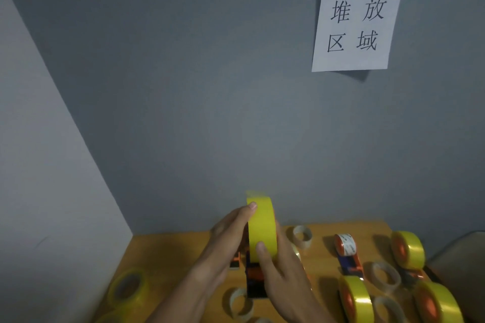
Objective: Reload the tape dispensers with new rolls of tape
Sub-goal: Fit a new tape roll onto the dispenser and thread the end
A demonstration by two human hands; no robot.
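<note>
A full yellow tape roll [262,225] stands upright on an orange-and-blue tape dispenser [253,280] at the middle of the wooden table [170,246]. My left hand [228,238] grips the roll's left side, fingertips over its top edge. My right hand [283,270] clasps the roll from the right, thumb pressed on its front face. The dispenser's hub is hidden behind the roll and my hands.
To the right stand a dispenser with a nearly spent white roll [346,246] and three dispensers loaded with yellow tape [408,249] [355,299] [437,304]. Empty cardboard cores [301,237] [384,274] [240,304] lie around. A spare roll [127,287] sits at left. Grey walls enclose the corner.
</note>
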